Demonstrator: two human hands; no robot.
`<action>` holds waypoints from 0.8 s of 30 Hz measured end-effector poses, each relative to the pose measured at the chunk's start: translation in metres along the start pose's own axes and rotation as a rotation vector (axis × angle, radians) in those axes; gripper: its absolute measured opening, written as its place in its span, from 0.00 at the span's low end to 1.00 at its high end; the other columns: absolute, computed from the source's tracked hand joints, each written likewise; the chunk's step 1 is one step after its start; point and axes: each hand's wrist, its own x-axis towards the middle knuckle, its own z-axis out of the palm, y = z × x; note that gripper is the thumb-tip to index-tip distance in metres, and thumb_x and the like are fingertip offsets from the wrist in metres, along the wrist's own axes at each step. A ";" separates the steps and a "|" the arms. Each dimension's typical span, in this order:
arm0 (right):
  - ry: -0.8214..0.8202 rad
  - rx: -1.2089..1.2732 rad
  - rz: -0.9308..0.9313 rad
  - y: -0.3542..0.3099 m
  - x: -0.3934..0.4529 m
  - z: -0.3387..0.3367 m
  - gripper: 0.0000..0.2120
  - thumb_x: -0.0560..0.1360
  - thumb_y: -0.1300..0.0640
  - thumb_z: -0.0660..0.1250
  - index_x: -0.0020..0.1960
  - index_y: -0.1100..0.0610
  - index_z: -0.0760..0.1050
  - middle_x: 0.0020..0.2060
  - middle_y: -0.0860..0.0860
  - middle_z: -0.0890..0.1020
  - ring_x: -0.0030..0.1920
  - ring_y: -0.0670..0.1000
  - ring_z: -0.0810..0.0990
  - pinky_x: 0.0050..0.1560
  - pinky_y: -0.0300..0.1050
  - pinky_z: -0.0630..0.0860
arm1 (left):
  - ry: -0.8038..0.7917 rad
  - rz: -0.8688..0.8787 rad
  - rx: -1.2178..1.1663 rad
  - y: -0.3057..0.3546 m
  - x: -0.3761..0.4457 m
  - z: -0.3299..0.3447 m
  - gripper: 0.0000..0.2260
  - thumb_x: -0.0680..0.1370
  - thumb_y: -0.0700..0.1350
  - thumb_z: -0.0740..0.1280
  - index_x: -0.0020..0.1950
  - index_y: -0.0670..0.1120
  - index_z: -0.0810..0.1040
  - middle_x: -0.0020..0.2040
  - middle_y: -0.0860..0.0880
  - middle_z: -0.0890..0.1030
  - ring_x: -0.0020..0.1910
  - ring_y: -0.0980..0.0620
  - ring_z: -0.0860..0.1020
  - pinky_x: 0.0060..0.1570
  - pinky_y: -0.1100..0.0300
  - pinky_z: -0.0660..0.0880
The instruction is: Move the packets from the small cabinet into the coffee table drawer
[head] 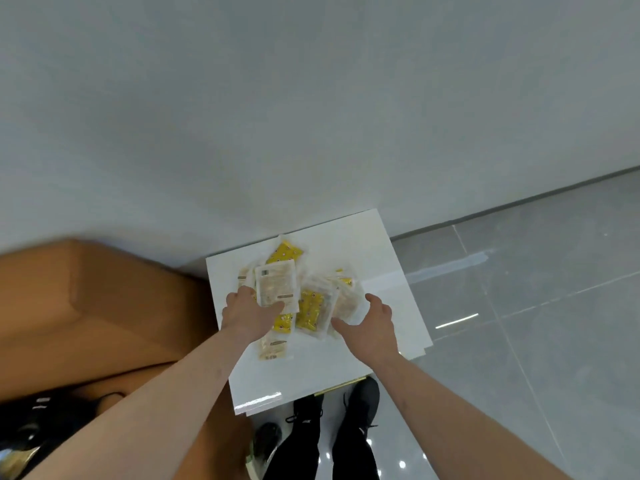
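Several yellow and pale packets (pixel 311 306) lie in a loose heap on the glossy white top of the small cabinet (pixel 381 254). My left hand (pixel 247 313) grips a pale packet (pixel 278 284) at the heap's left side, thumb over its lower edge. At the right edge of the heap my right hand (pixel 369 327) hovers with fingers spread and relaxed, thumb touching a clear-wrapped packet (pixel 341 303). Another yellow packet (pixel 285 252) lies at the back of the heap. No coffee table drawer is in view.
A brown leather sofa arm (pixel 97 306) stands close on the left of the cabinet. A pale wall (pixel 311 116) rises behind it. Grey floor tiles (pixel 536 306) lie to the right. My feet in black shoes (pixel 360 396) stand at the cabinet's front edge.
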 end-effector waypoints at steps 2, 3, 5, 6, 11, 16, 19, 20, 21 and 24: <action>0.030 0.046 0.051 0.002 0.022 0.021 0.50 0.68 0.39 0.77 0.79 0.55 0.55 0.72 0.56 0.65 0.69 0.60 0.71 0.67 0.56 0.73 | 0.027 -0.054 -0.036 0.000 0.022 0.014 0.44 0.68 0.69 0.72 0.76 0.47 0.62 0.68 0.44 0.67 0.63 0.41 0.74 0.59 0.44 0.77; 0.043 0.067 0.084 0.001 0.031 0.031 0.53 0.67 0.38 0.77 0.79 0.56 0.53 0.72 0.56 0.64 0.70 0.61 0.70 0.66 0.57 0.73 | 0.045 -0.078 -0.046 0.001 0.030 0.020 0.47 0.67 0.70 0.72 0.76 0.46 0.61 0.68 0.43 0.66 0.64 0.40 0.74 0.59 0.43 0.77; 0.067 0.095 0.164 -0.001 0.043 0.047 0.56 0.65 0.37 0.78 0.80 0.57 0.51 0.72 0.57 0.63 0.71 0.62 0.67 0.65 0.58 0.71 | 0.104 -0.115 -0.050 0.002 0.043 0.033 0.48 0.66 0.70 0.73 0.75 0.43 0.60 0.68 0.42 0.66 0.64 0.38 0.73 0.60 0.42 0.76; 0.084 0.095 0.200 -0.003 0.048 0.054 0.57 0.65 0.37 0.78 0.79 0.58 0.50 0.72 0.57 0.63 0.71 0.62 0.66 0.66 0.58 0.70 | 0.137 -0.126 -0.059 0.002 0.046 0.038 0.46 0.67 0.68 0.74 0.73 0.43 0.60 0.68 0.42 0.67 0.64 0.37 0.73 0.60 0.41 0.76; 0.258 0.119 0.263 -0.002 0.063 0.075 0.48 0.63 0.40 0.79 0.73 0.55 0.59 0.67 0.54 0.70 0.68 0.61 0.69 0.64 0.60 0.72 | 0.185 -0.134 -0.187 0.005 0.045 0.046 0.33 0.69 0.54 0.78 0.63 0.45 0.63 0.60 0.45 0.73 0.53 0.41 0.79 0.53 0.46 0.80; 0.268 0.251 0.091 0.003 0.057 0.066 0.25 0.68 0.49 0.76 0.61 0.53 0.71 0.54 0.50 0.78 0.52 0.56 0.80 0.51 0.57 0.81 | 0.053 -0.088 -0.322 0.005 0.036 0.038 0.20 0.73 0.46 0.77 0.62 0.46 0.79 0.55 0.48 0.83 0.52 0.47 0.81 0.49 0.56 0.77; 0.232 0.345 0.086 0.005 0.047 0.049 0.16 0.72 0.51 0.73 0.56 0.50 0.72 0.44 0.48 0.81 0.42 0.51 0.81 0.41 0.51 0.82 | -0.006 -0.009 -0.487 0.004 0.023 0.027 0.15 0.76 0.44 0.74 0.62 0.48 0.82 0.55 0.50 0.84 0.53 0.50 0.80 0.51 0.59 0.75; 0.219 0.355 0.100 0.007 0.045 0.043 0.15 0.72 0.51 0.73 0.55 0.51 0.72 0.43 0.48 0.81 0.41 0.50 0.81 0.39 0.49 0.81 | -0.017 0.016 -0.540 0.004 0.018 0.023 0.14 0.77 0.43 0.74 0.63 0.48 0.81 0.54 0.51 0.83 0.54 0.50 0.80 0.52 0.59 0.74; 0.211 0.368 0.107 0.010 0.044 0.035 0.14 0.73 0.52 0.73 0.55 0.50 0.72 0.44 0.49 0.81 0.42 0.50 0.81 0.38 0.47 0.79 | -0.030 0.043 -0.579 0.003 0.013 0.018 0.14 0.77 0.44 0.73 0.64 0.48 0.81 0.55 0.52 0.83 0.55 0.51 0.80 0.53 0.59 0.74; 0.186 0.431 0.115 0.020 0.040 0.014 0.13 0.75 0.53 0.72 0.57 0.50 0.74 0.46 0.48 0.82 0.44 0.49 0.81 0.35 0.42 0.76 | -0.084 0.109 -0.628 -0.004 0.000 0.006 0.14 0.79 0.45 0.71 0.65 0.51 0.79 0.57 0.54 0.83 0.56 0.53 0.80 0.53 0.60 0.75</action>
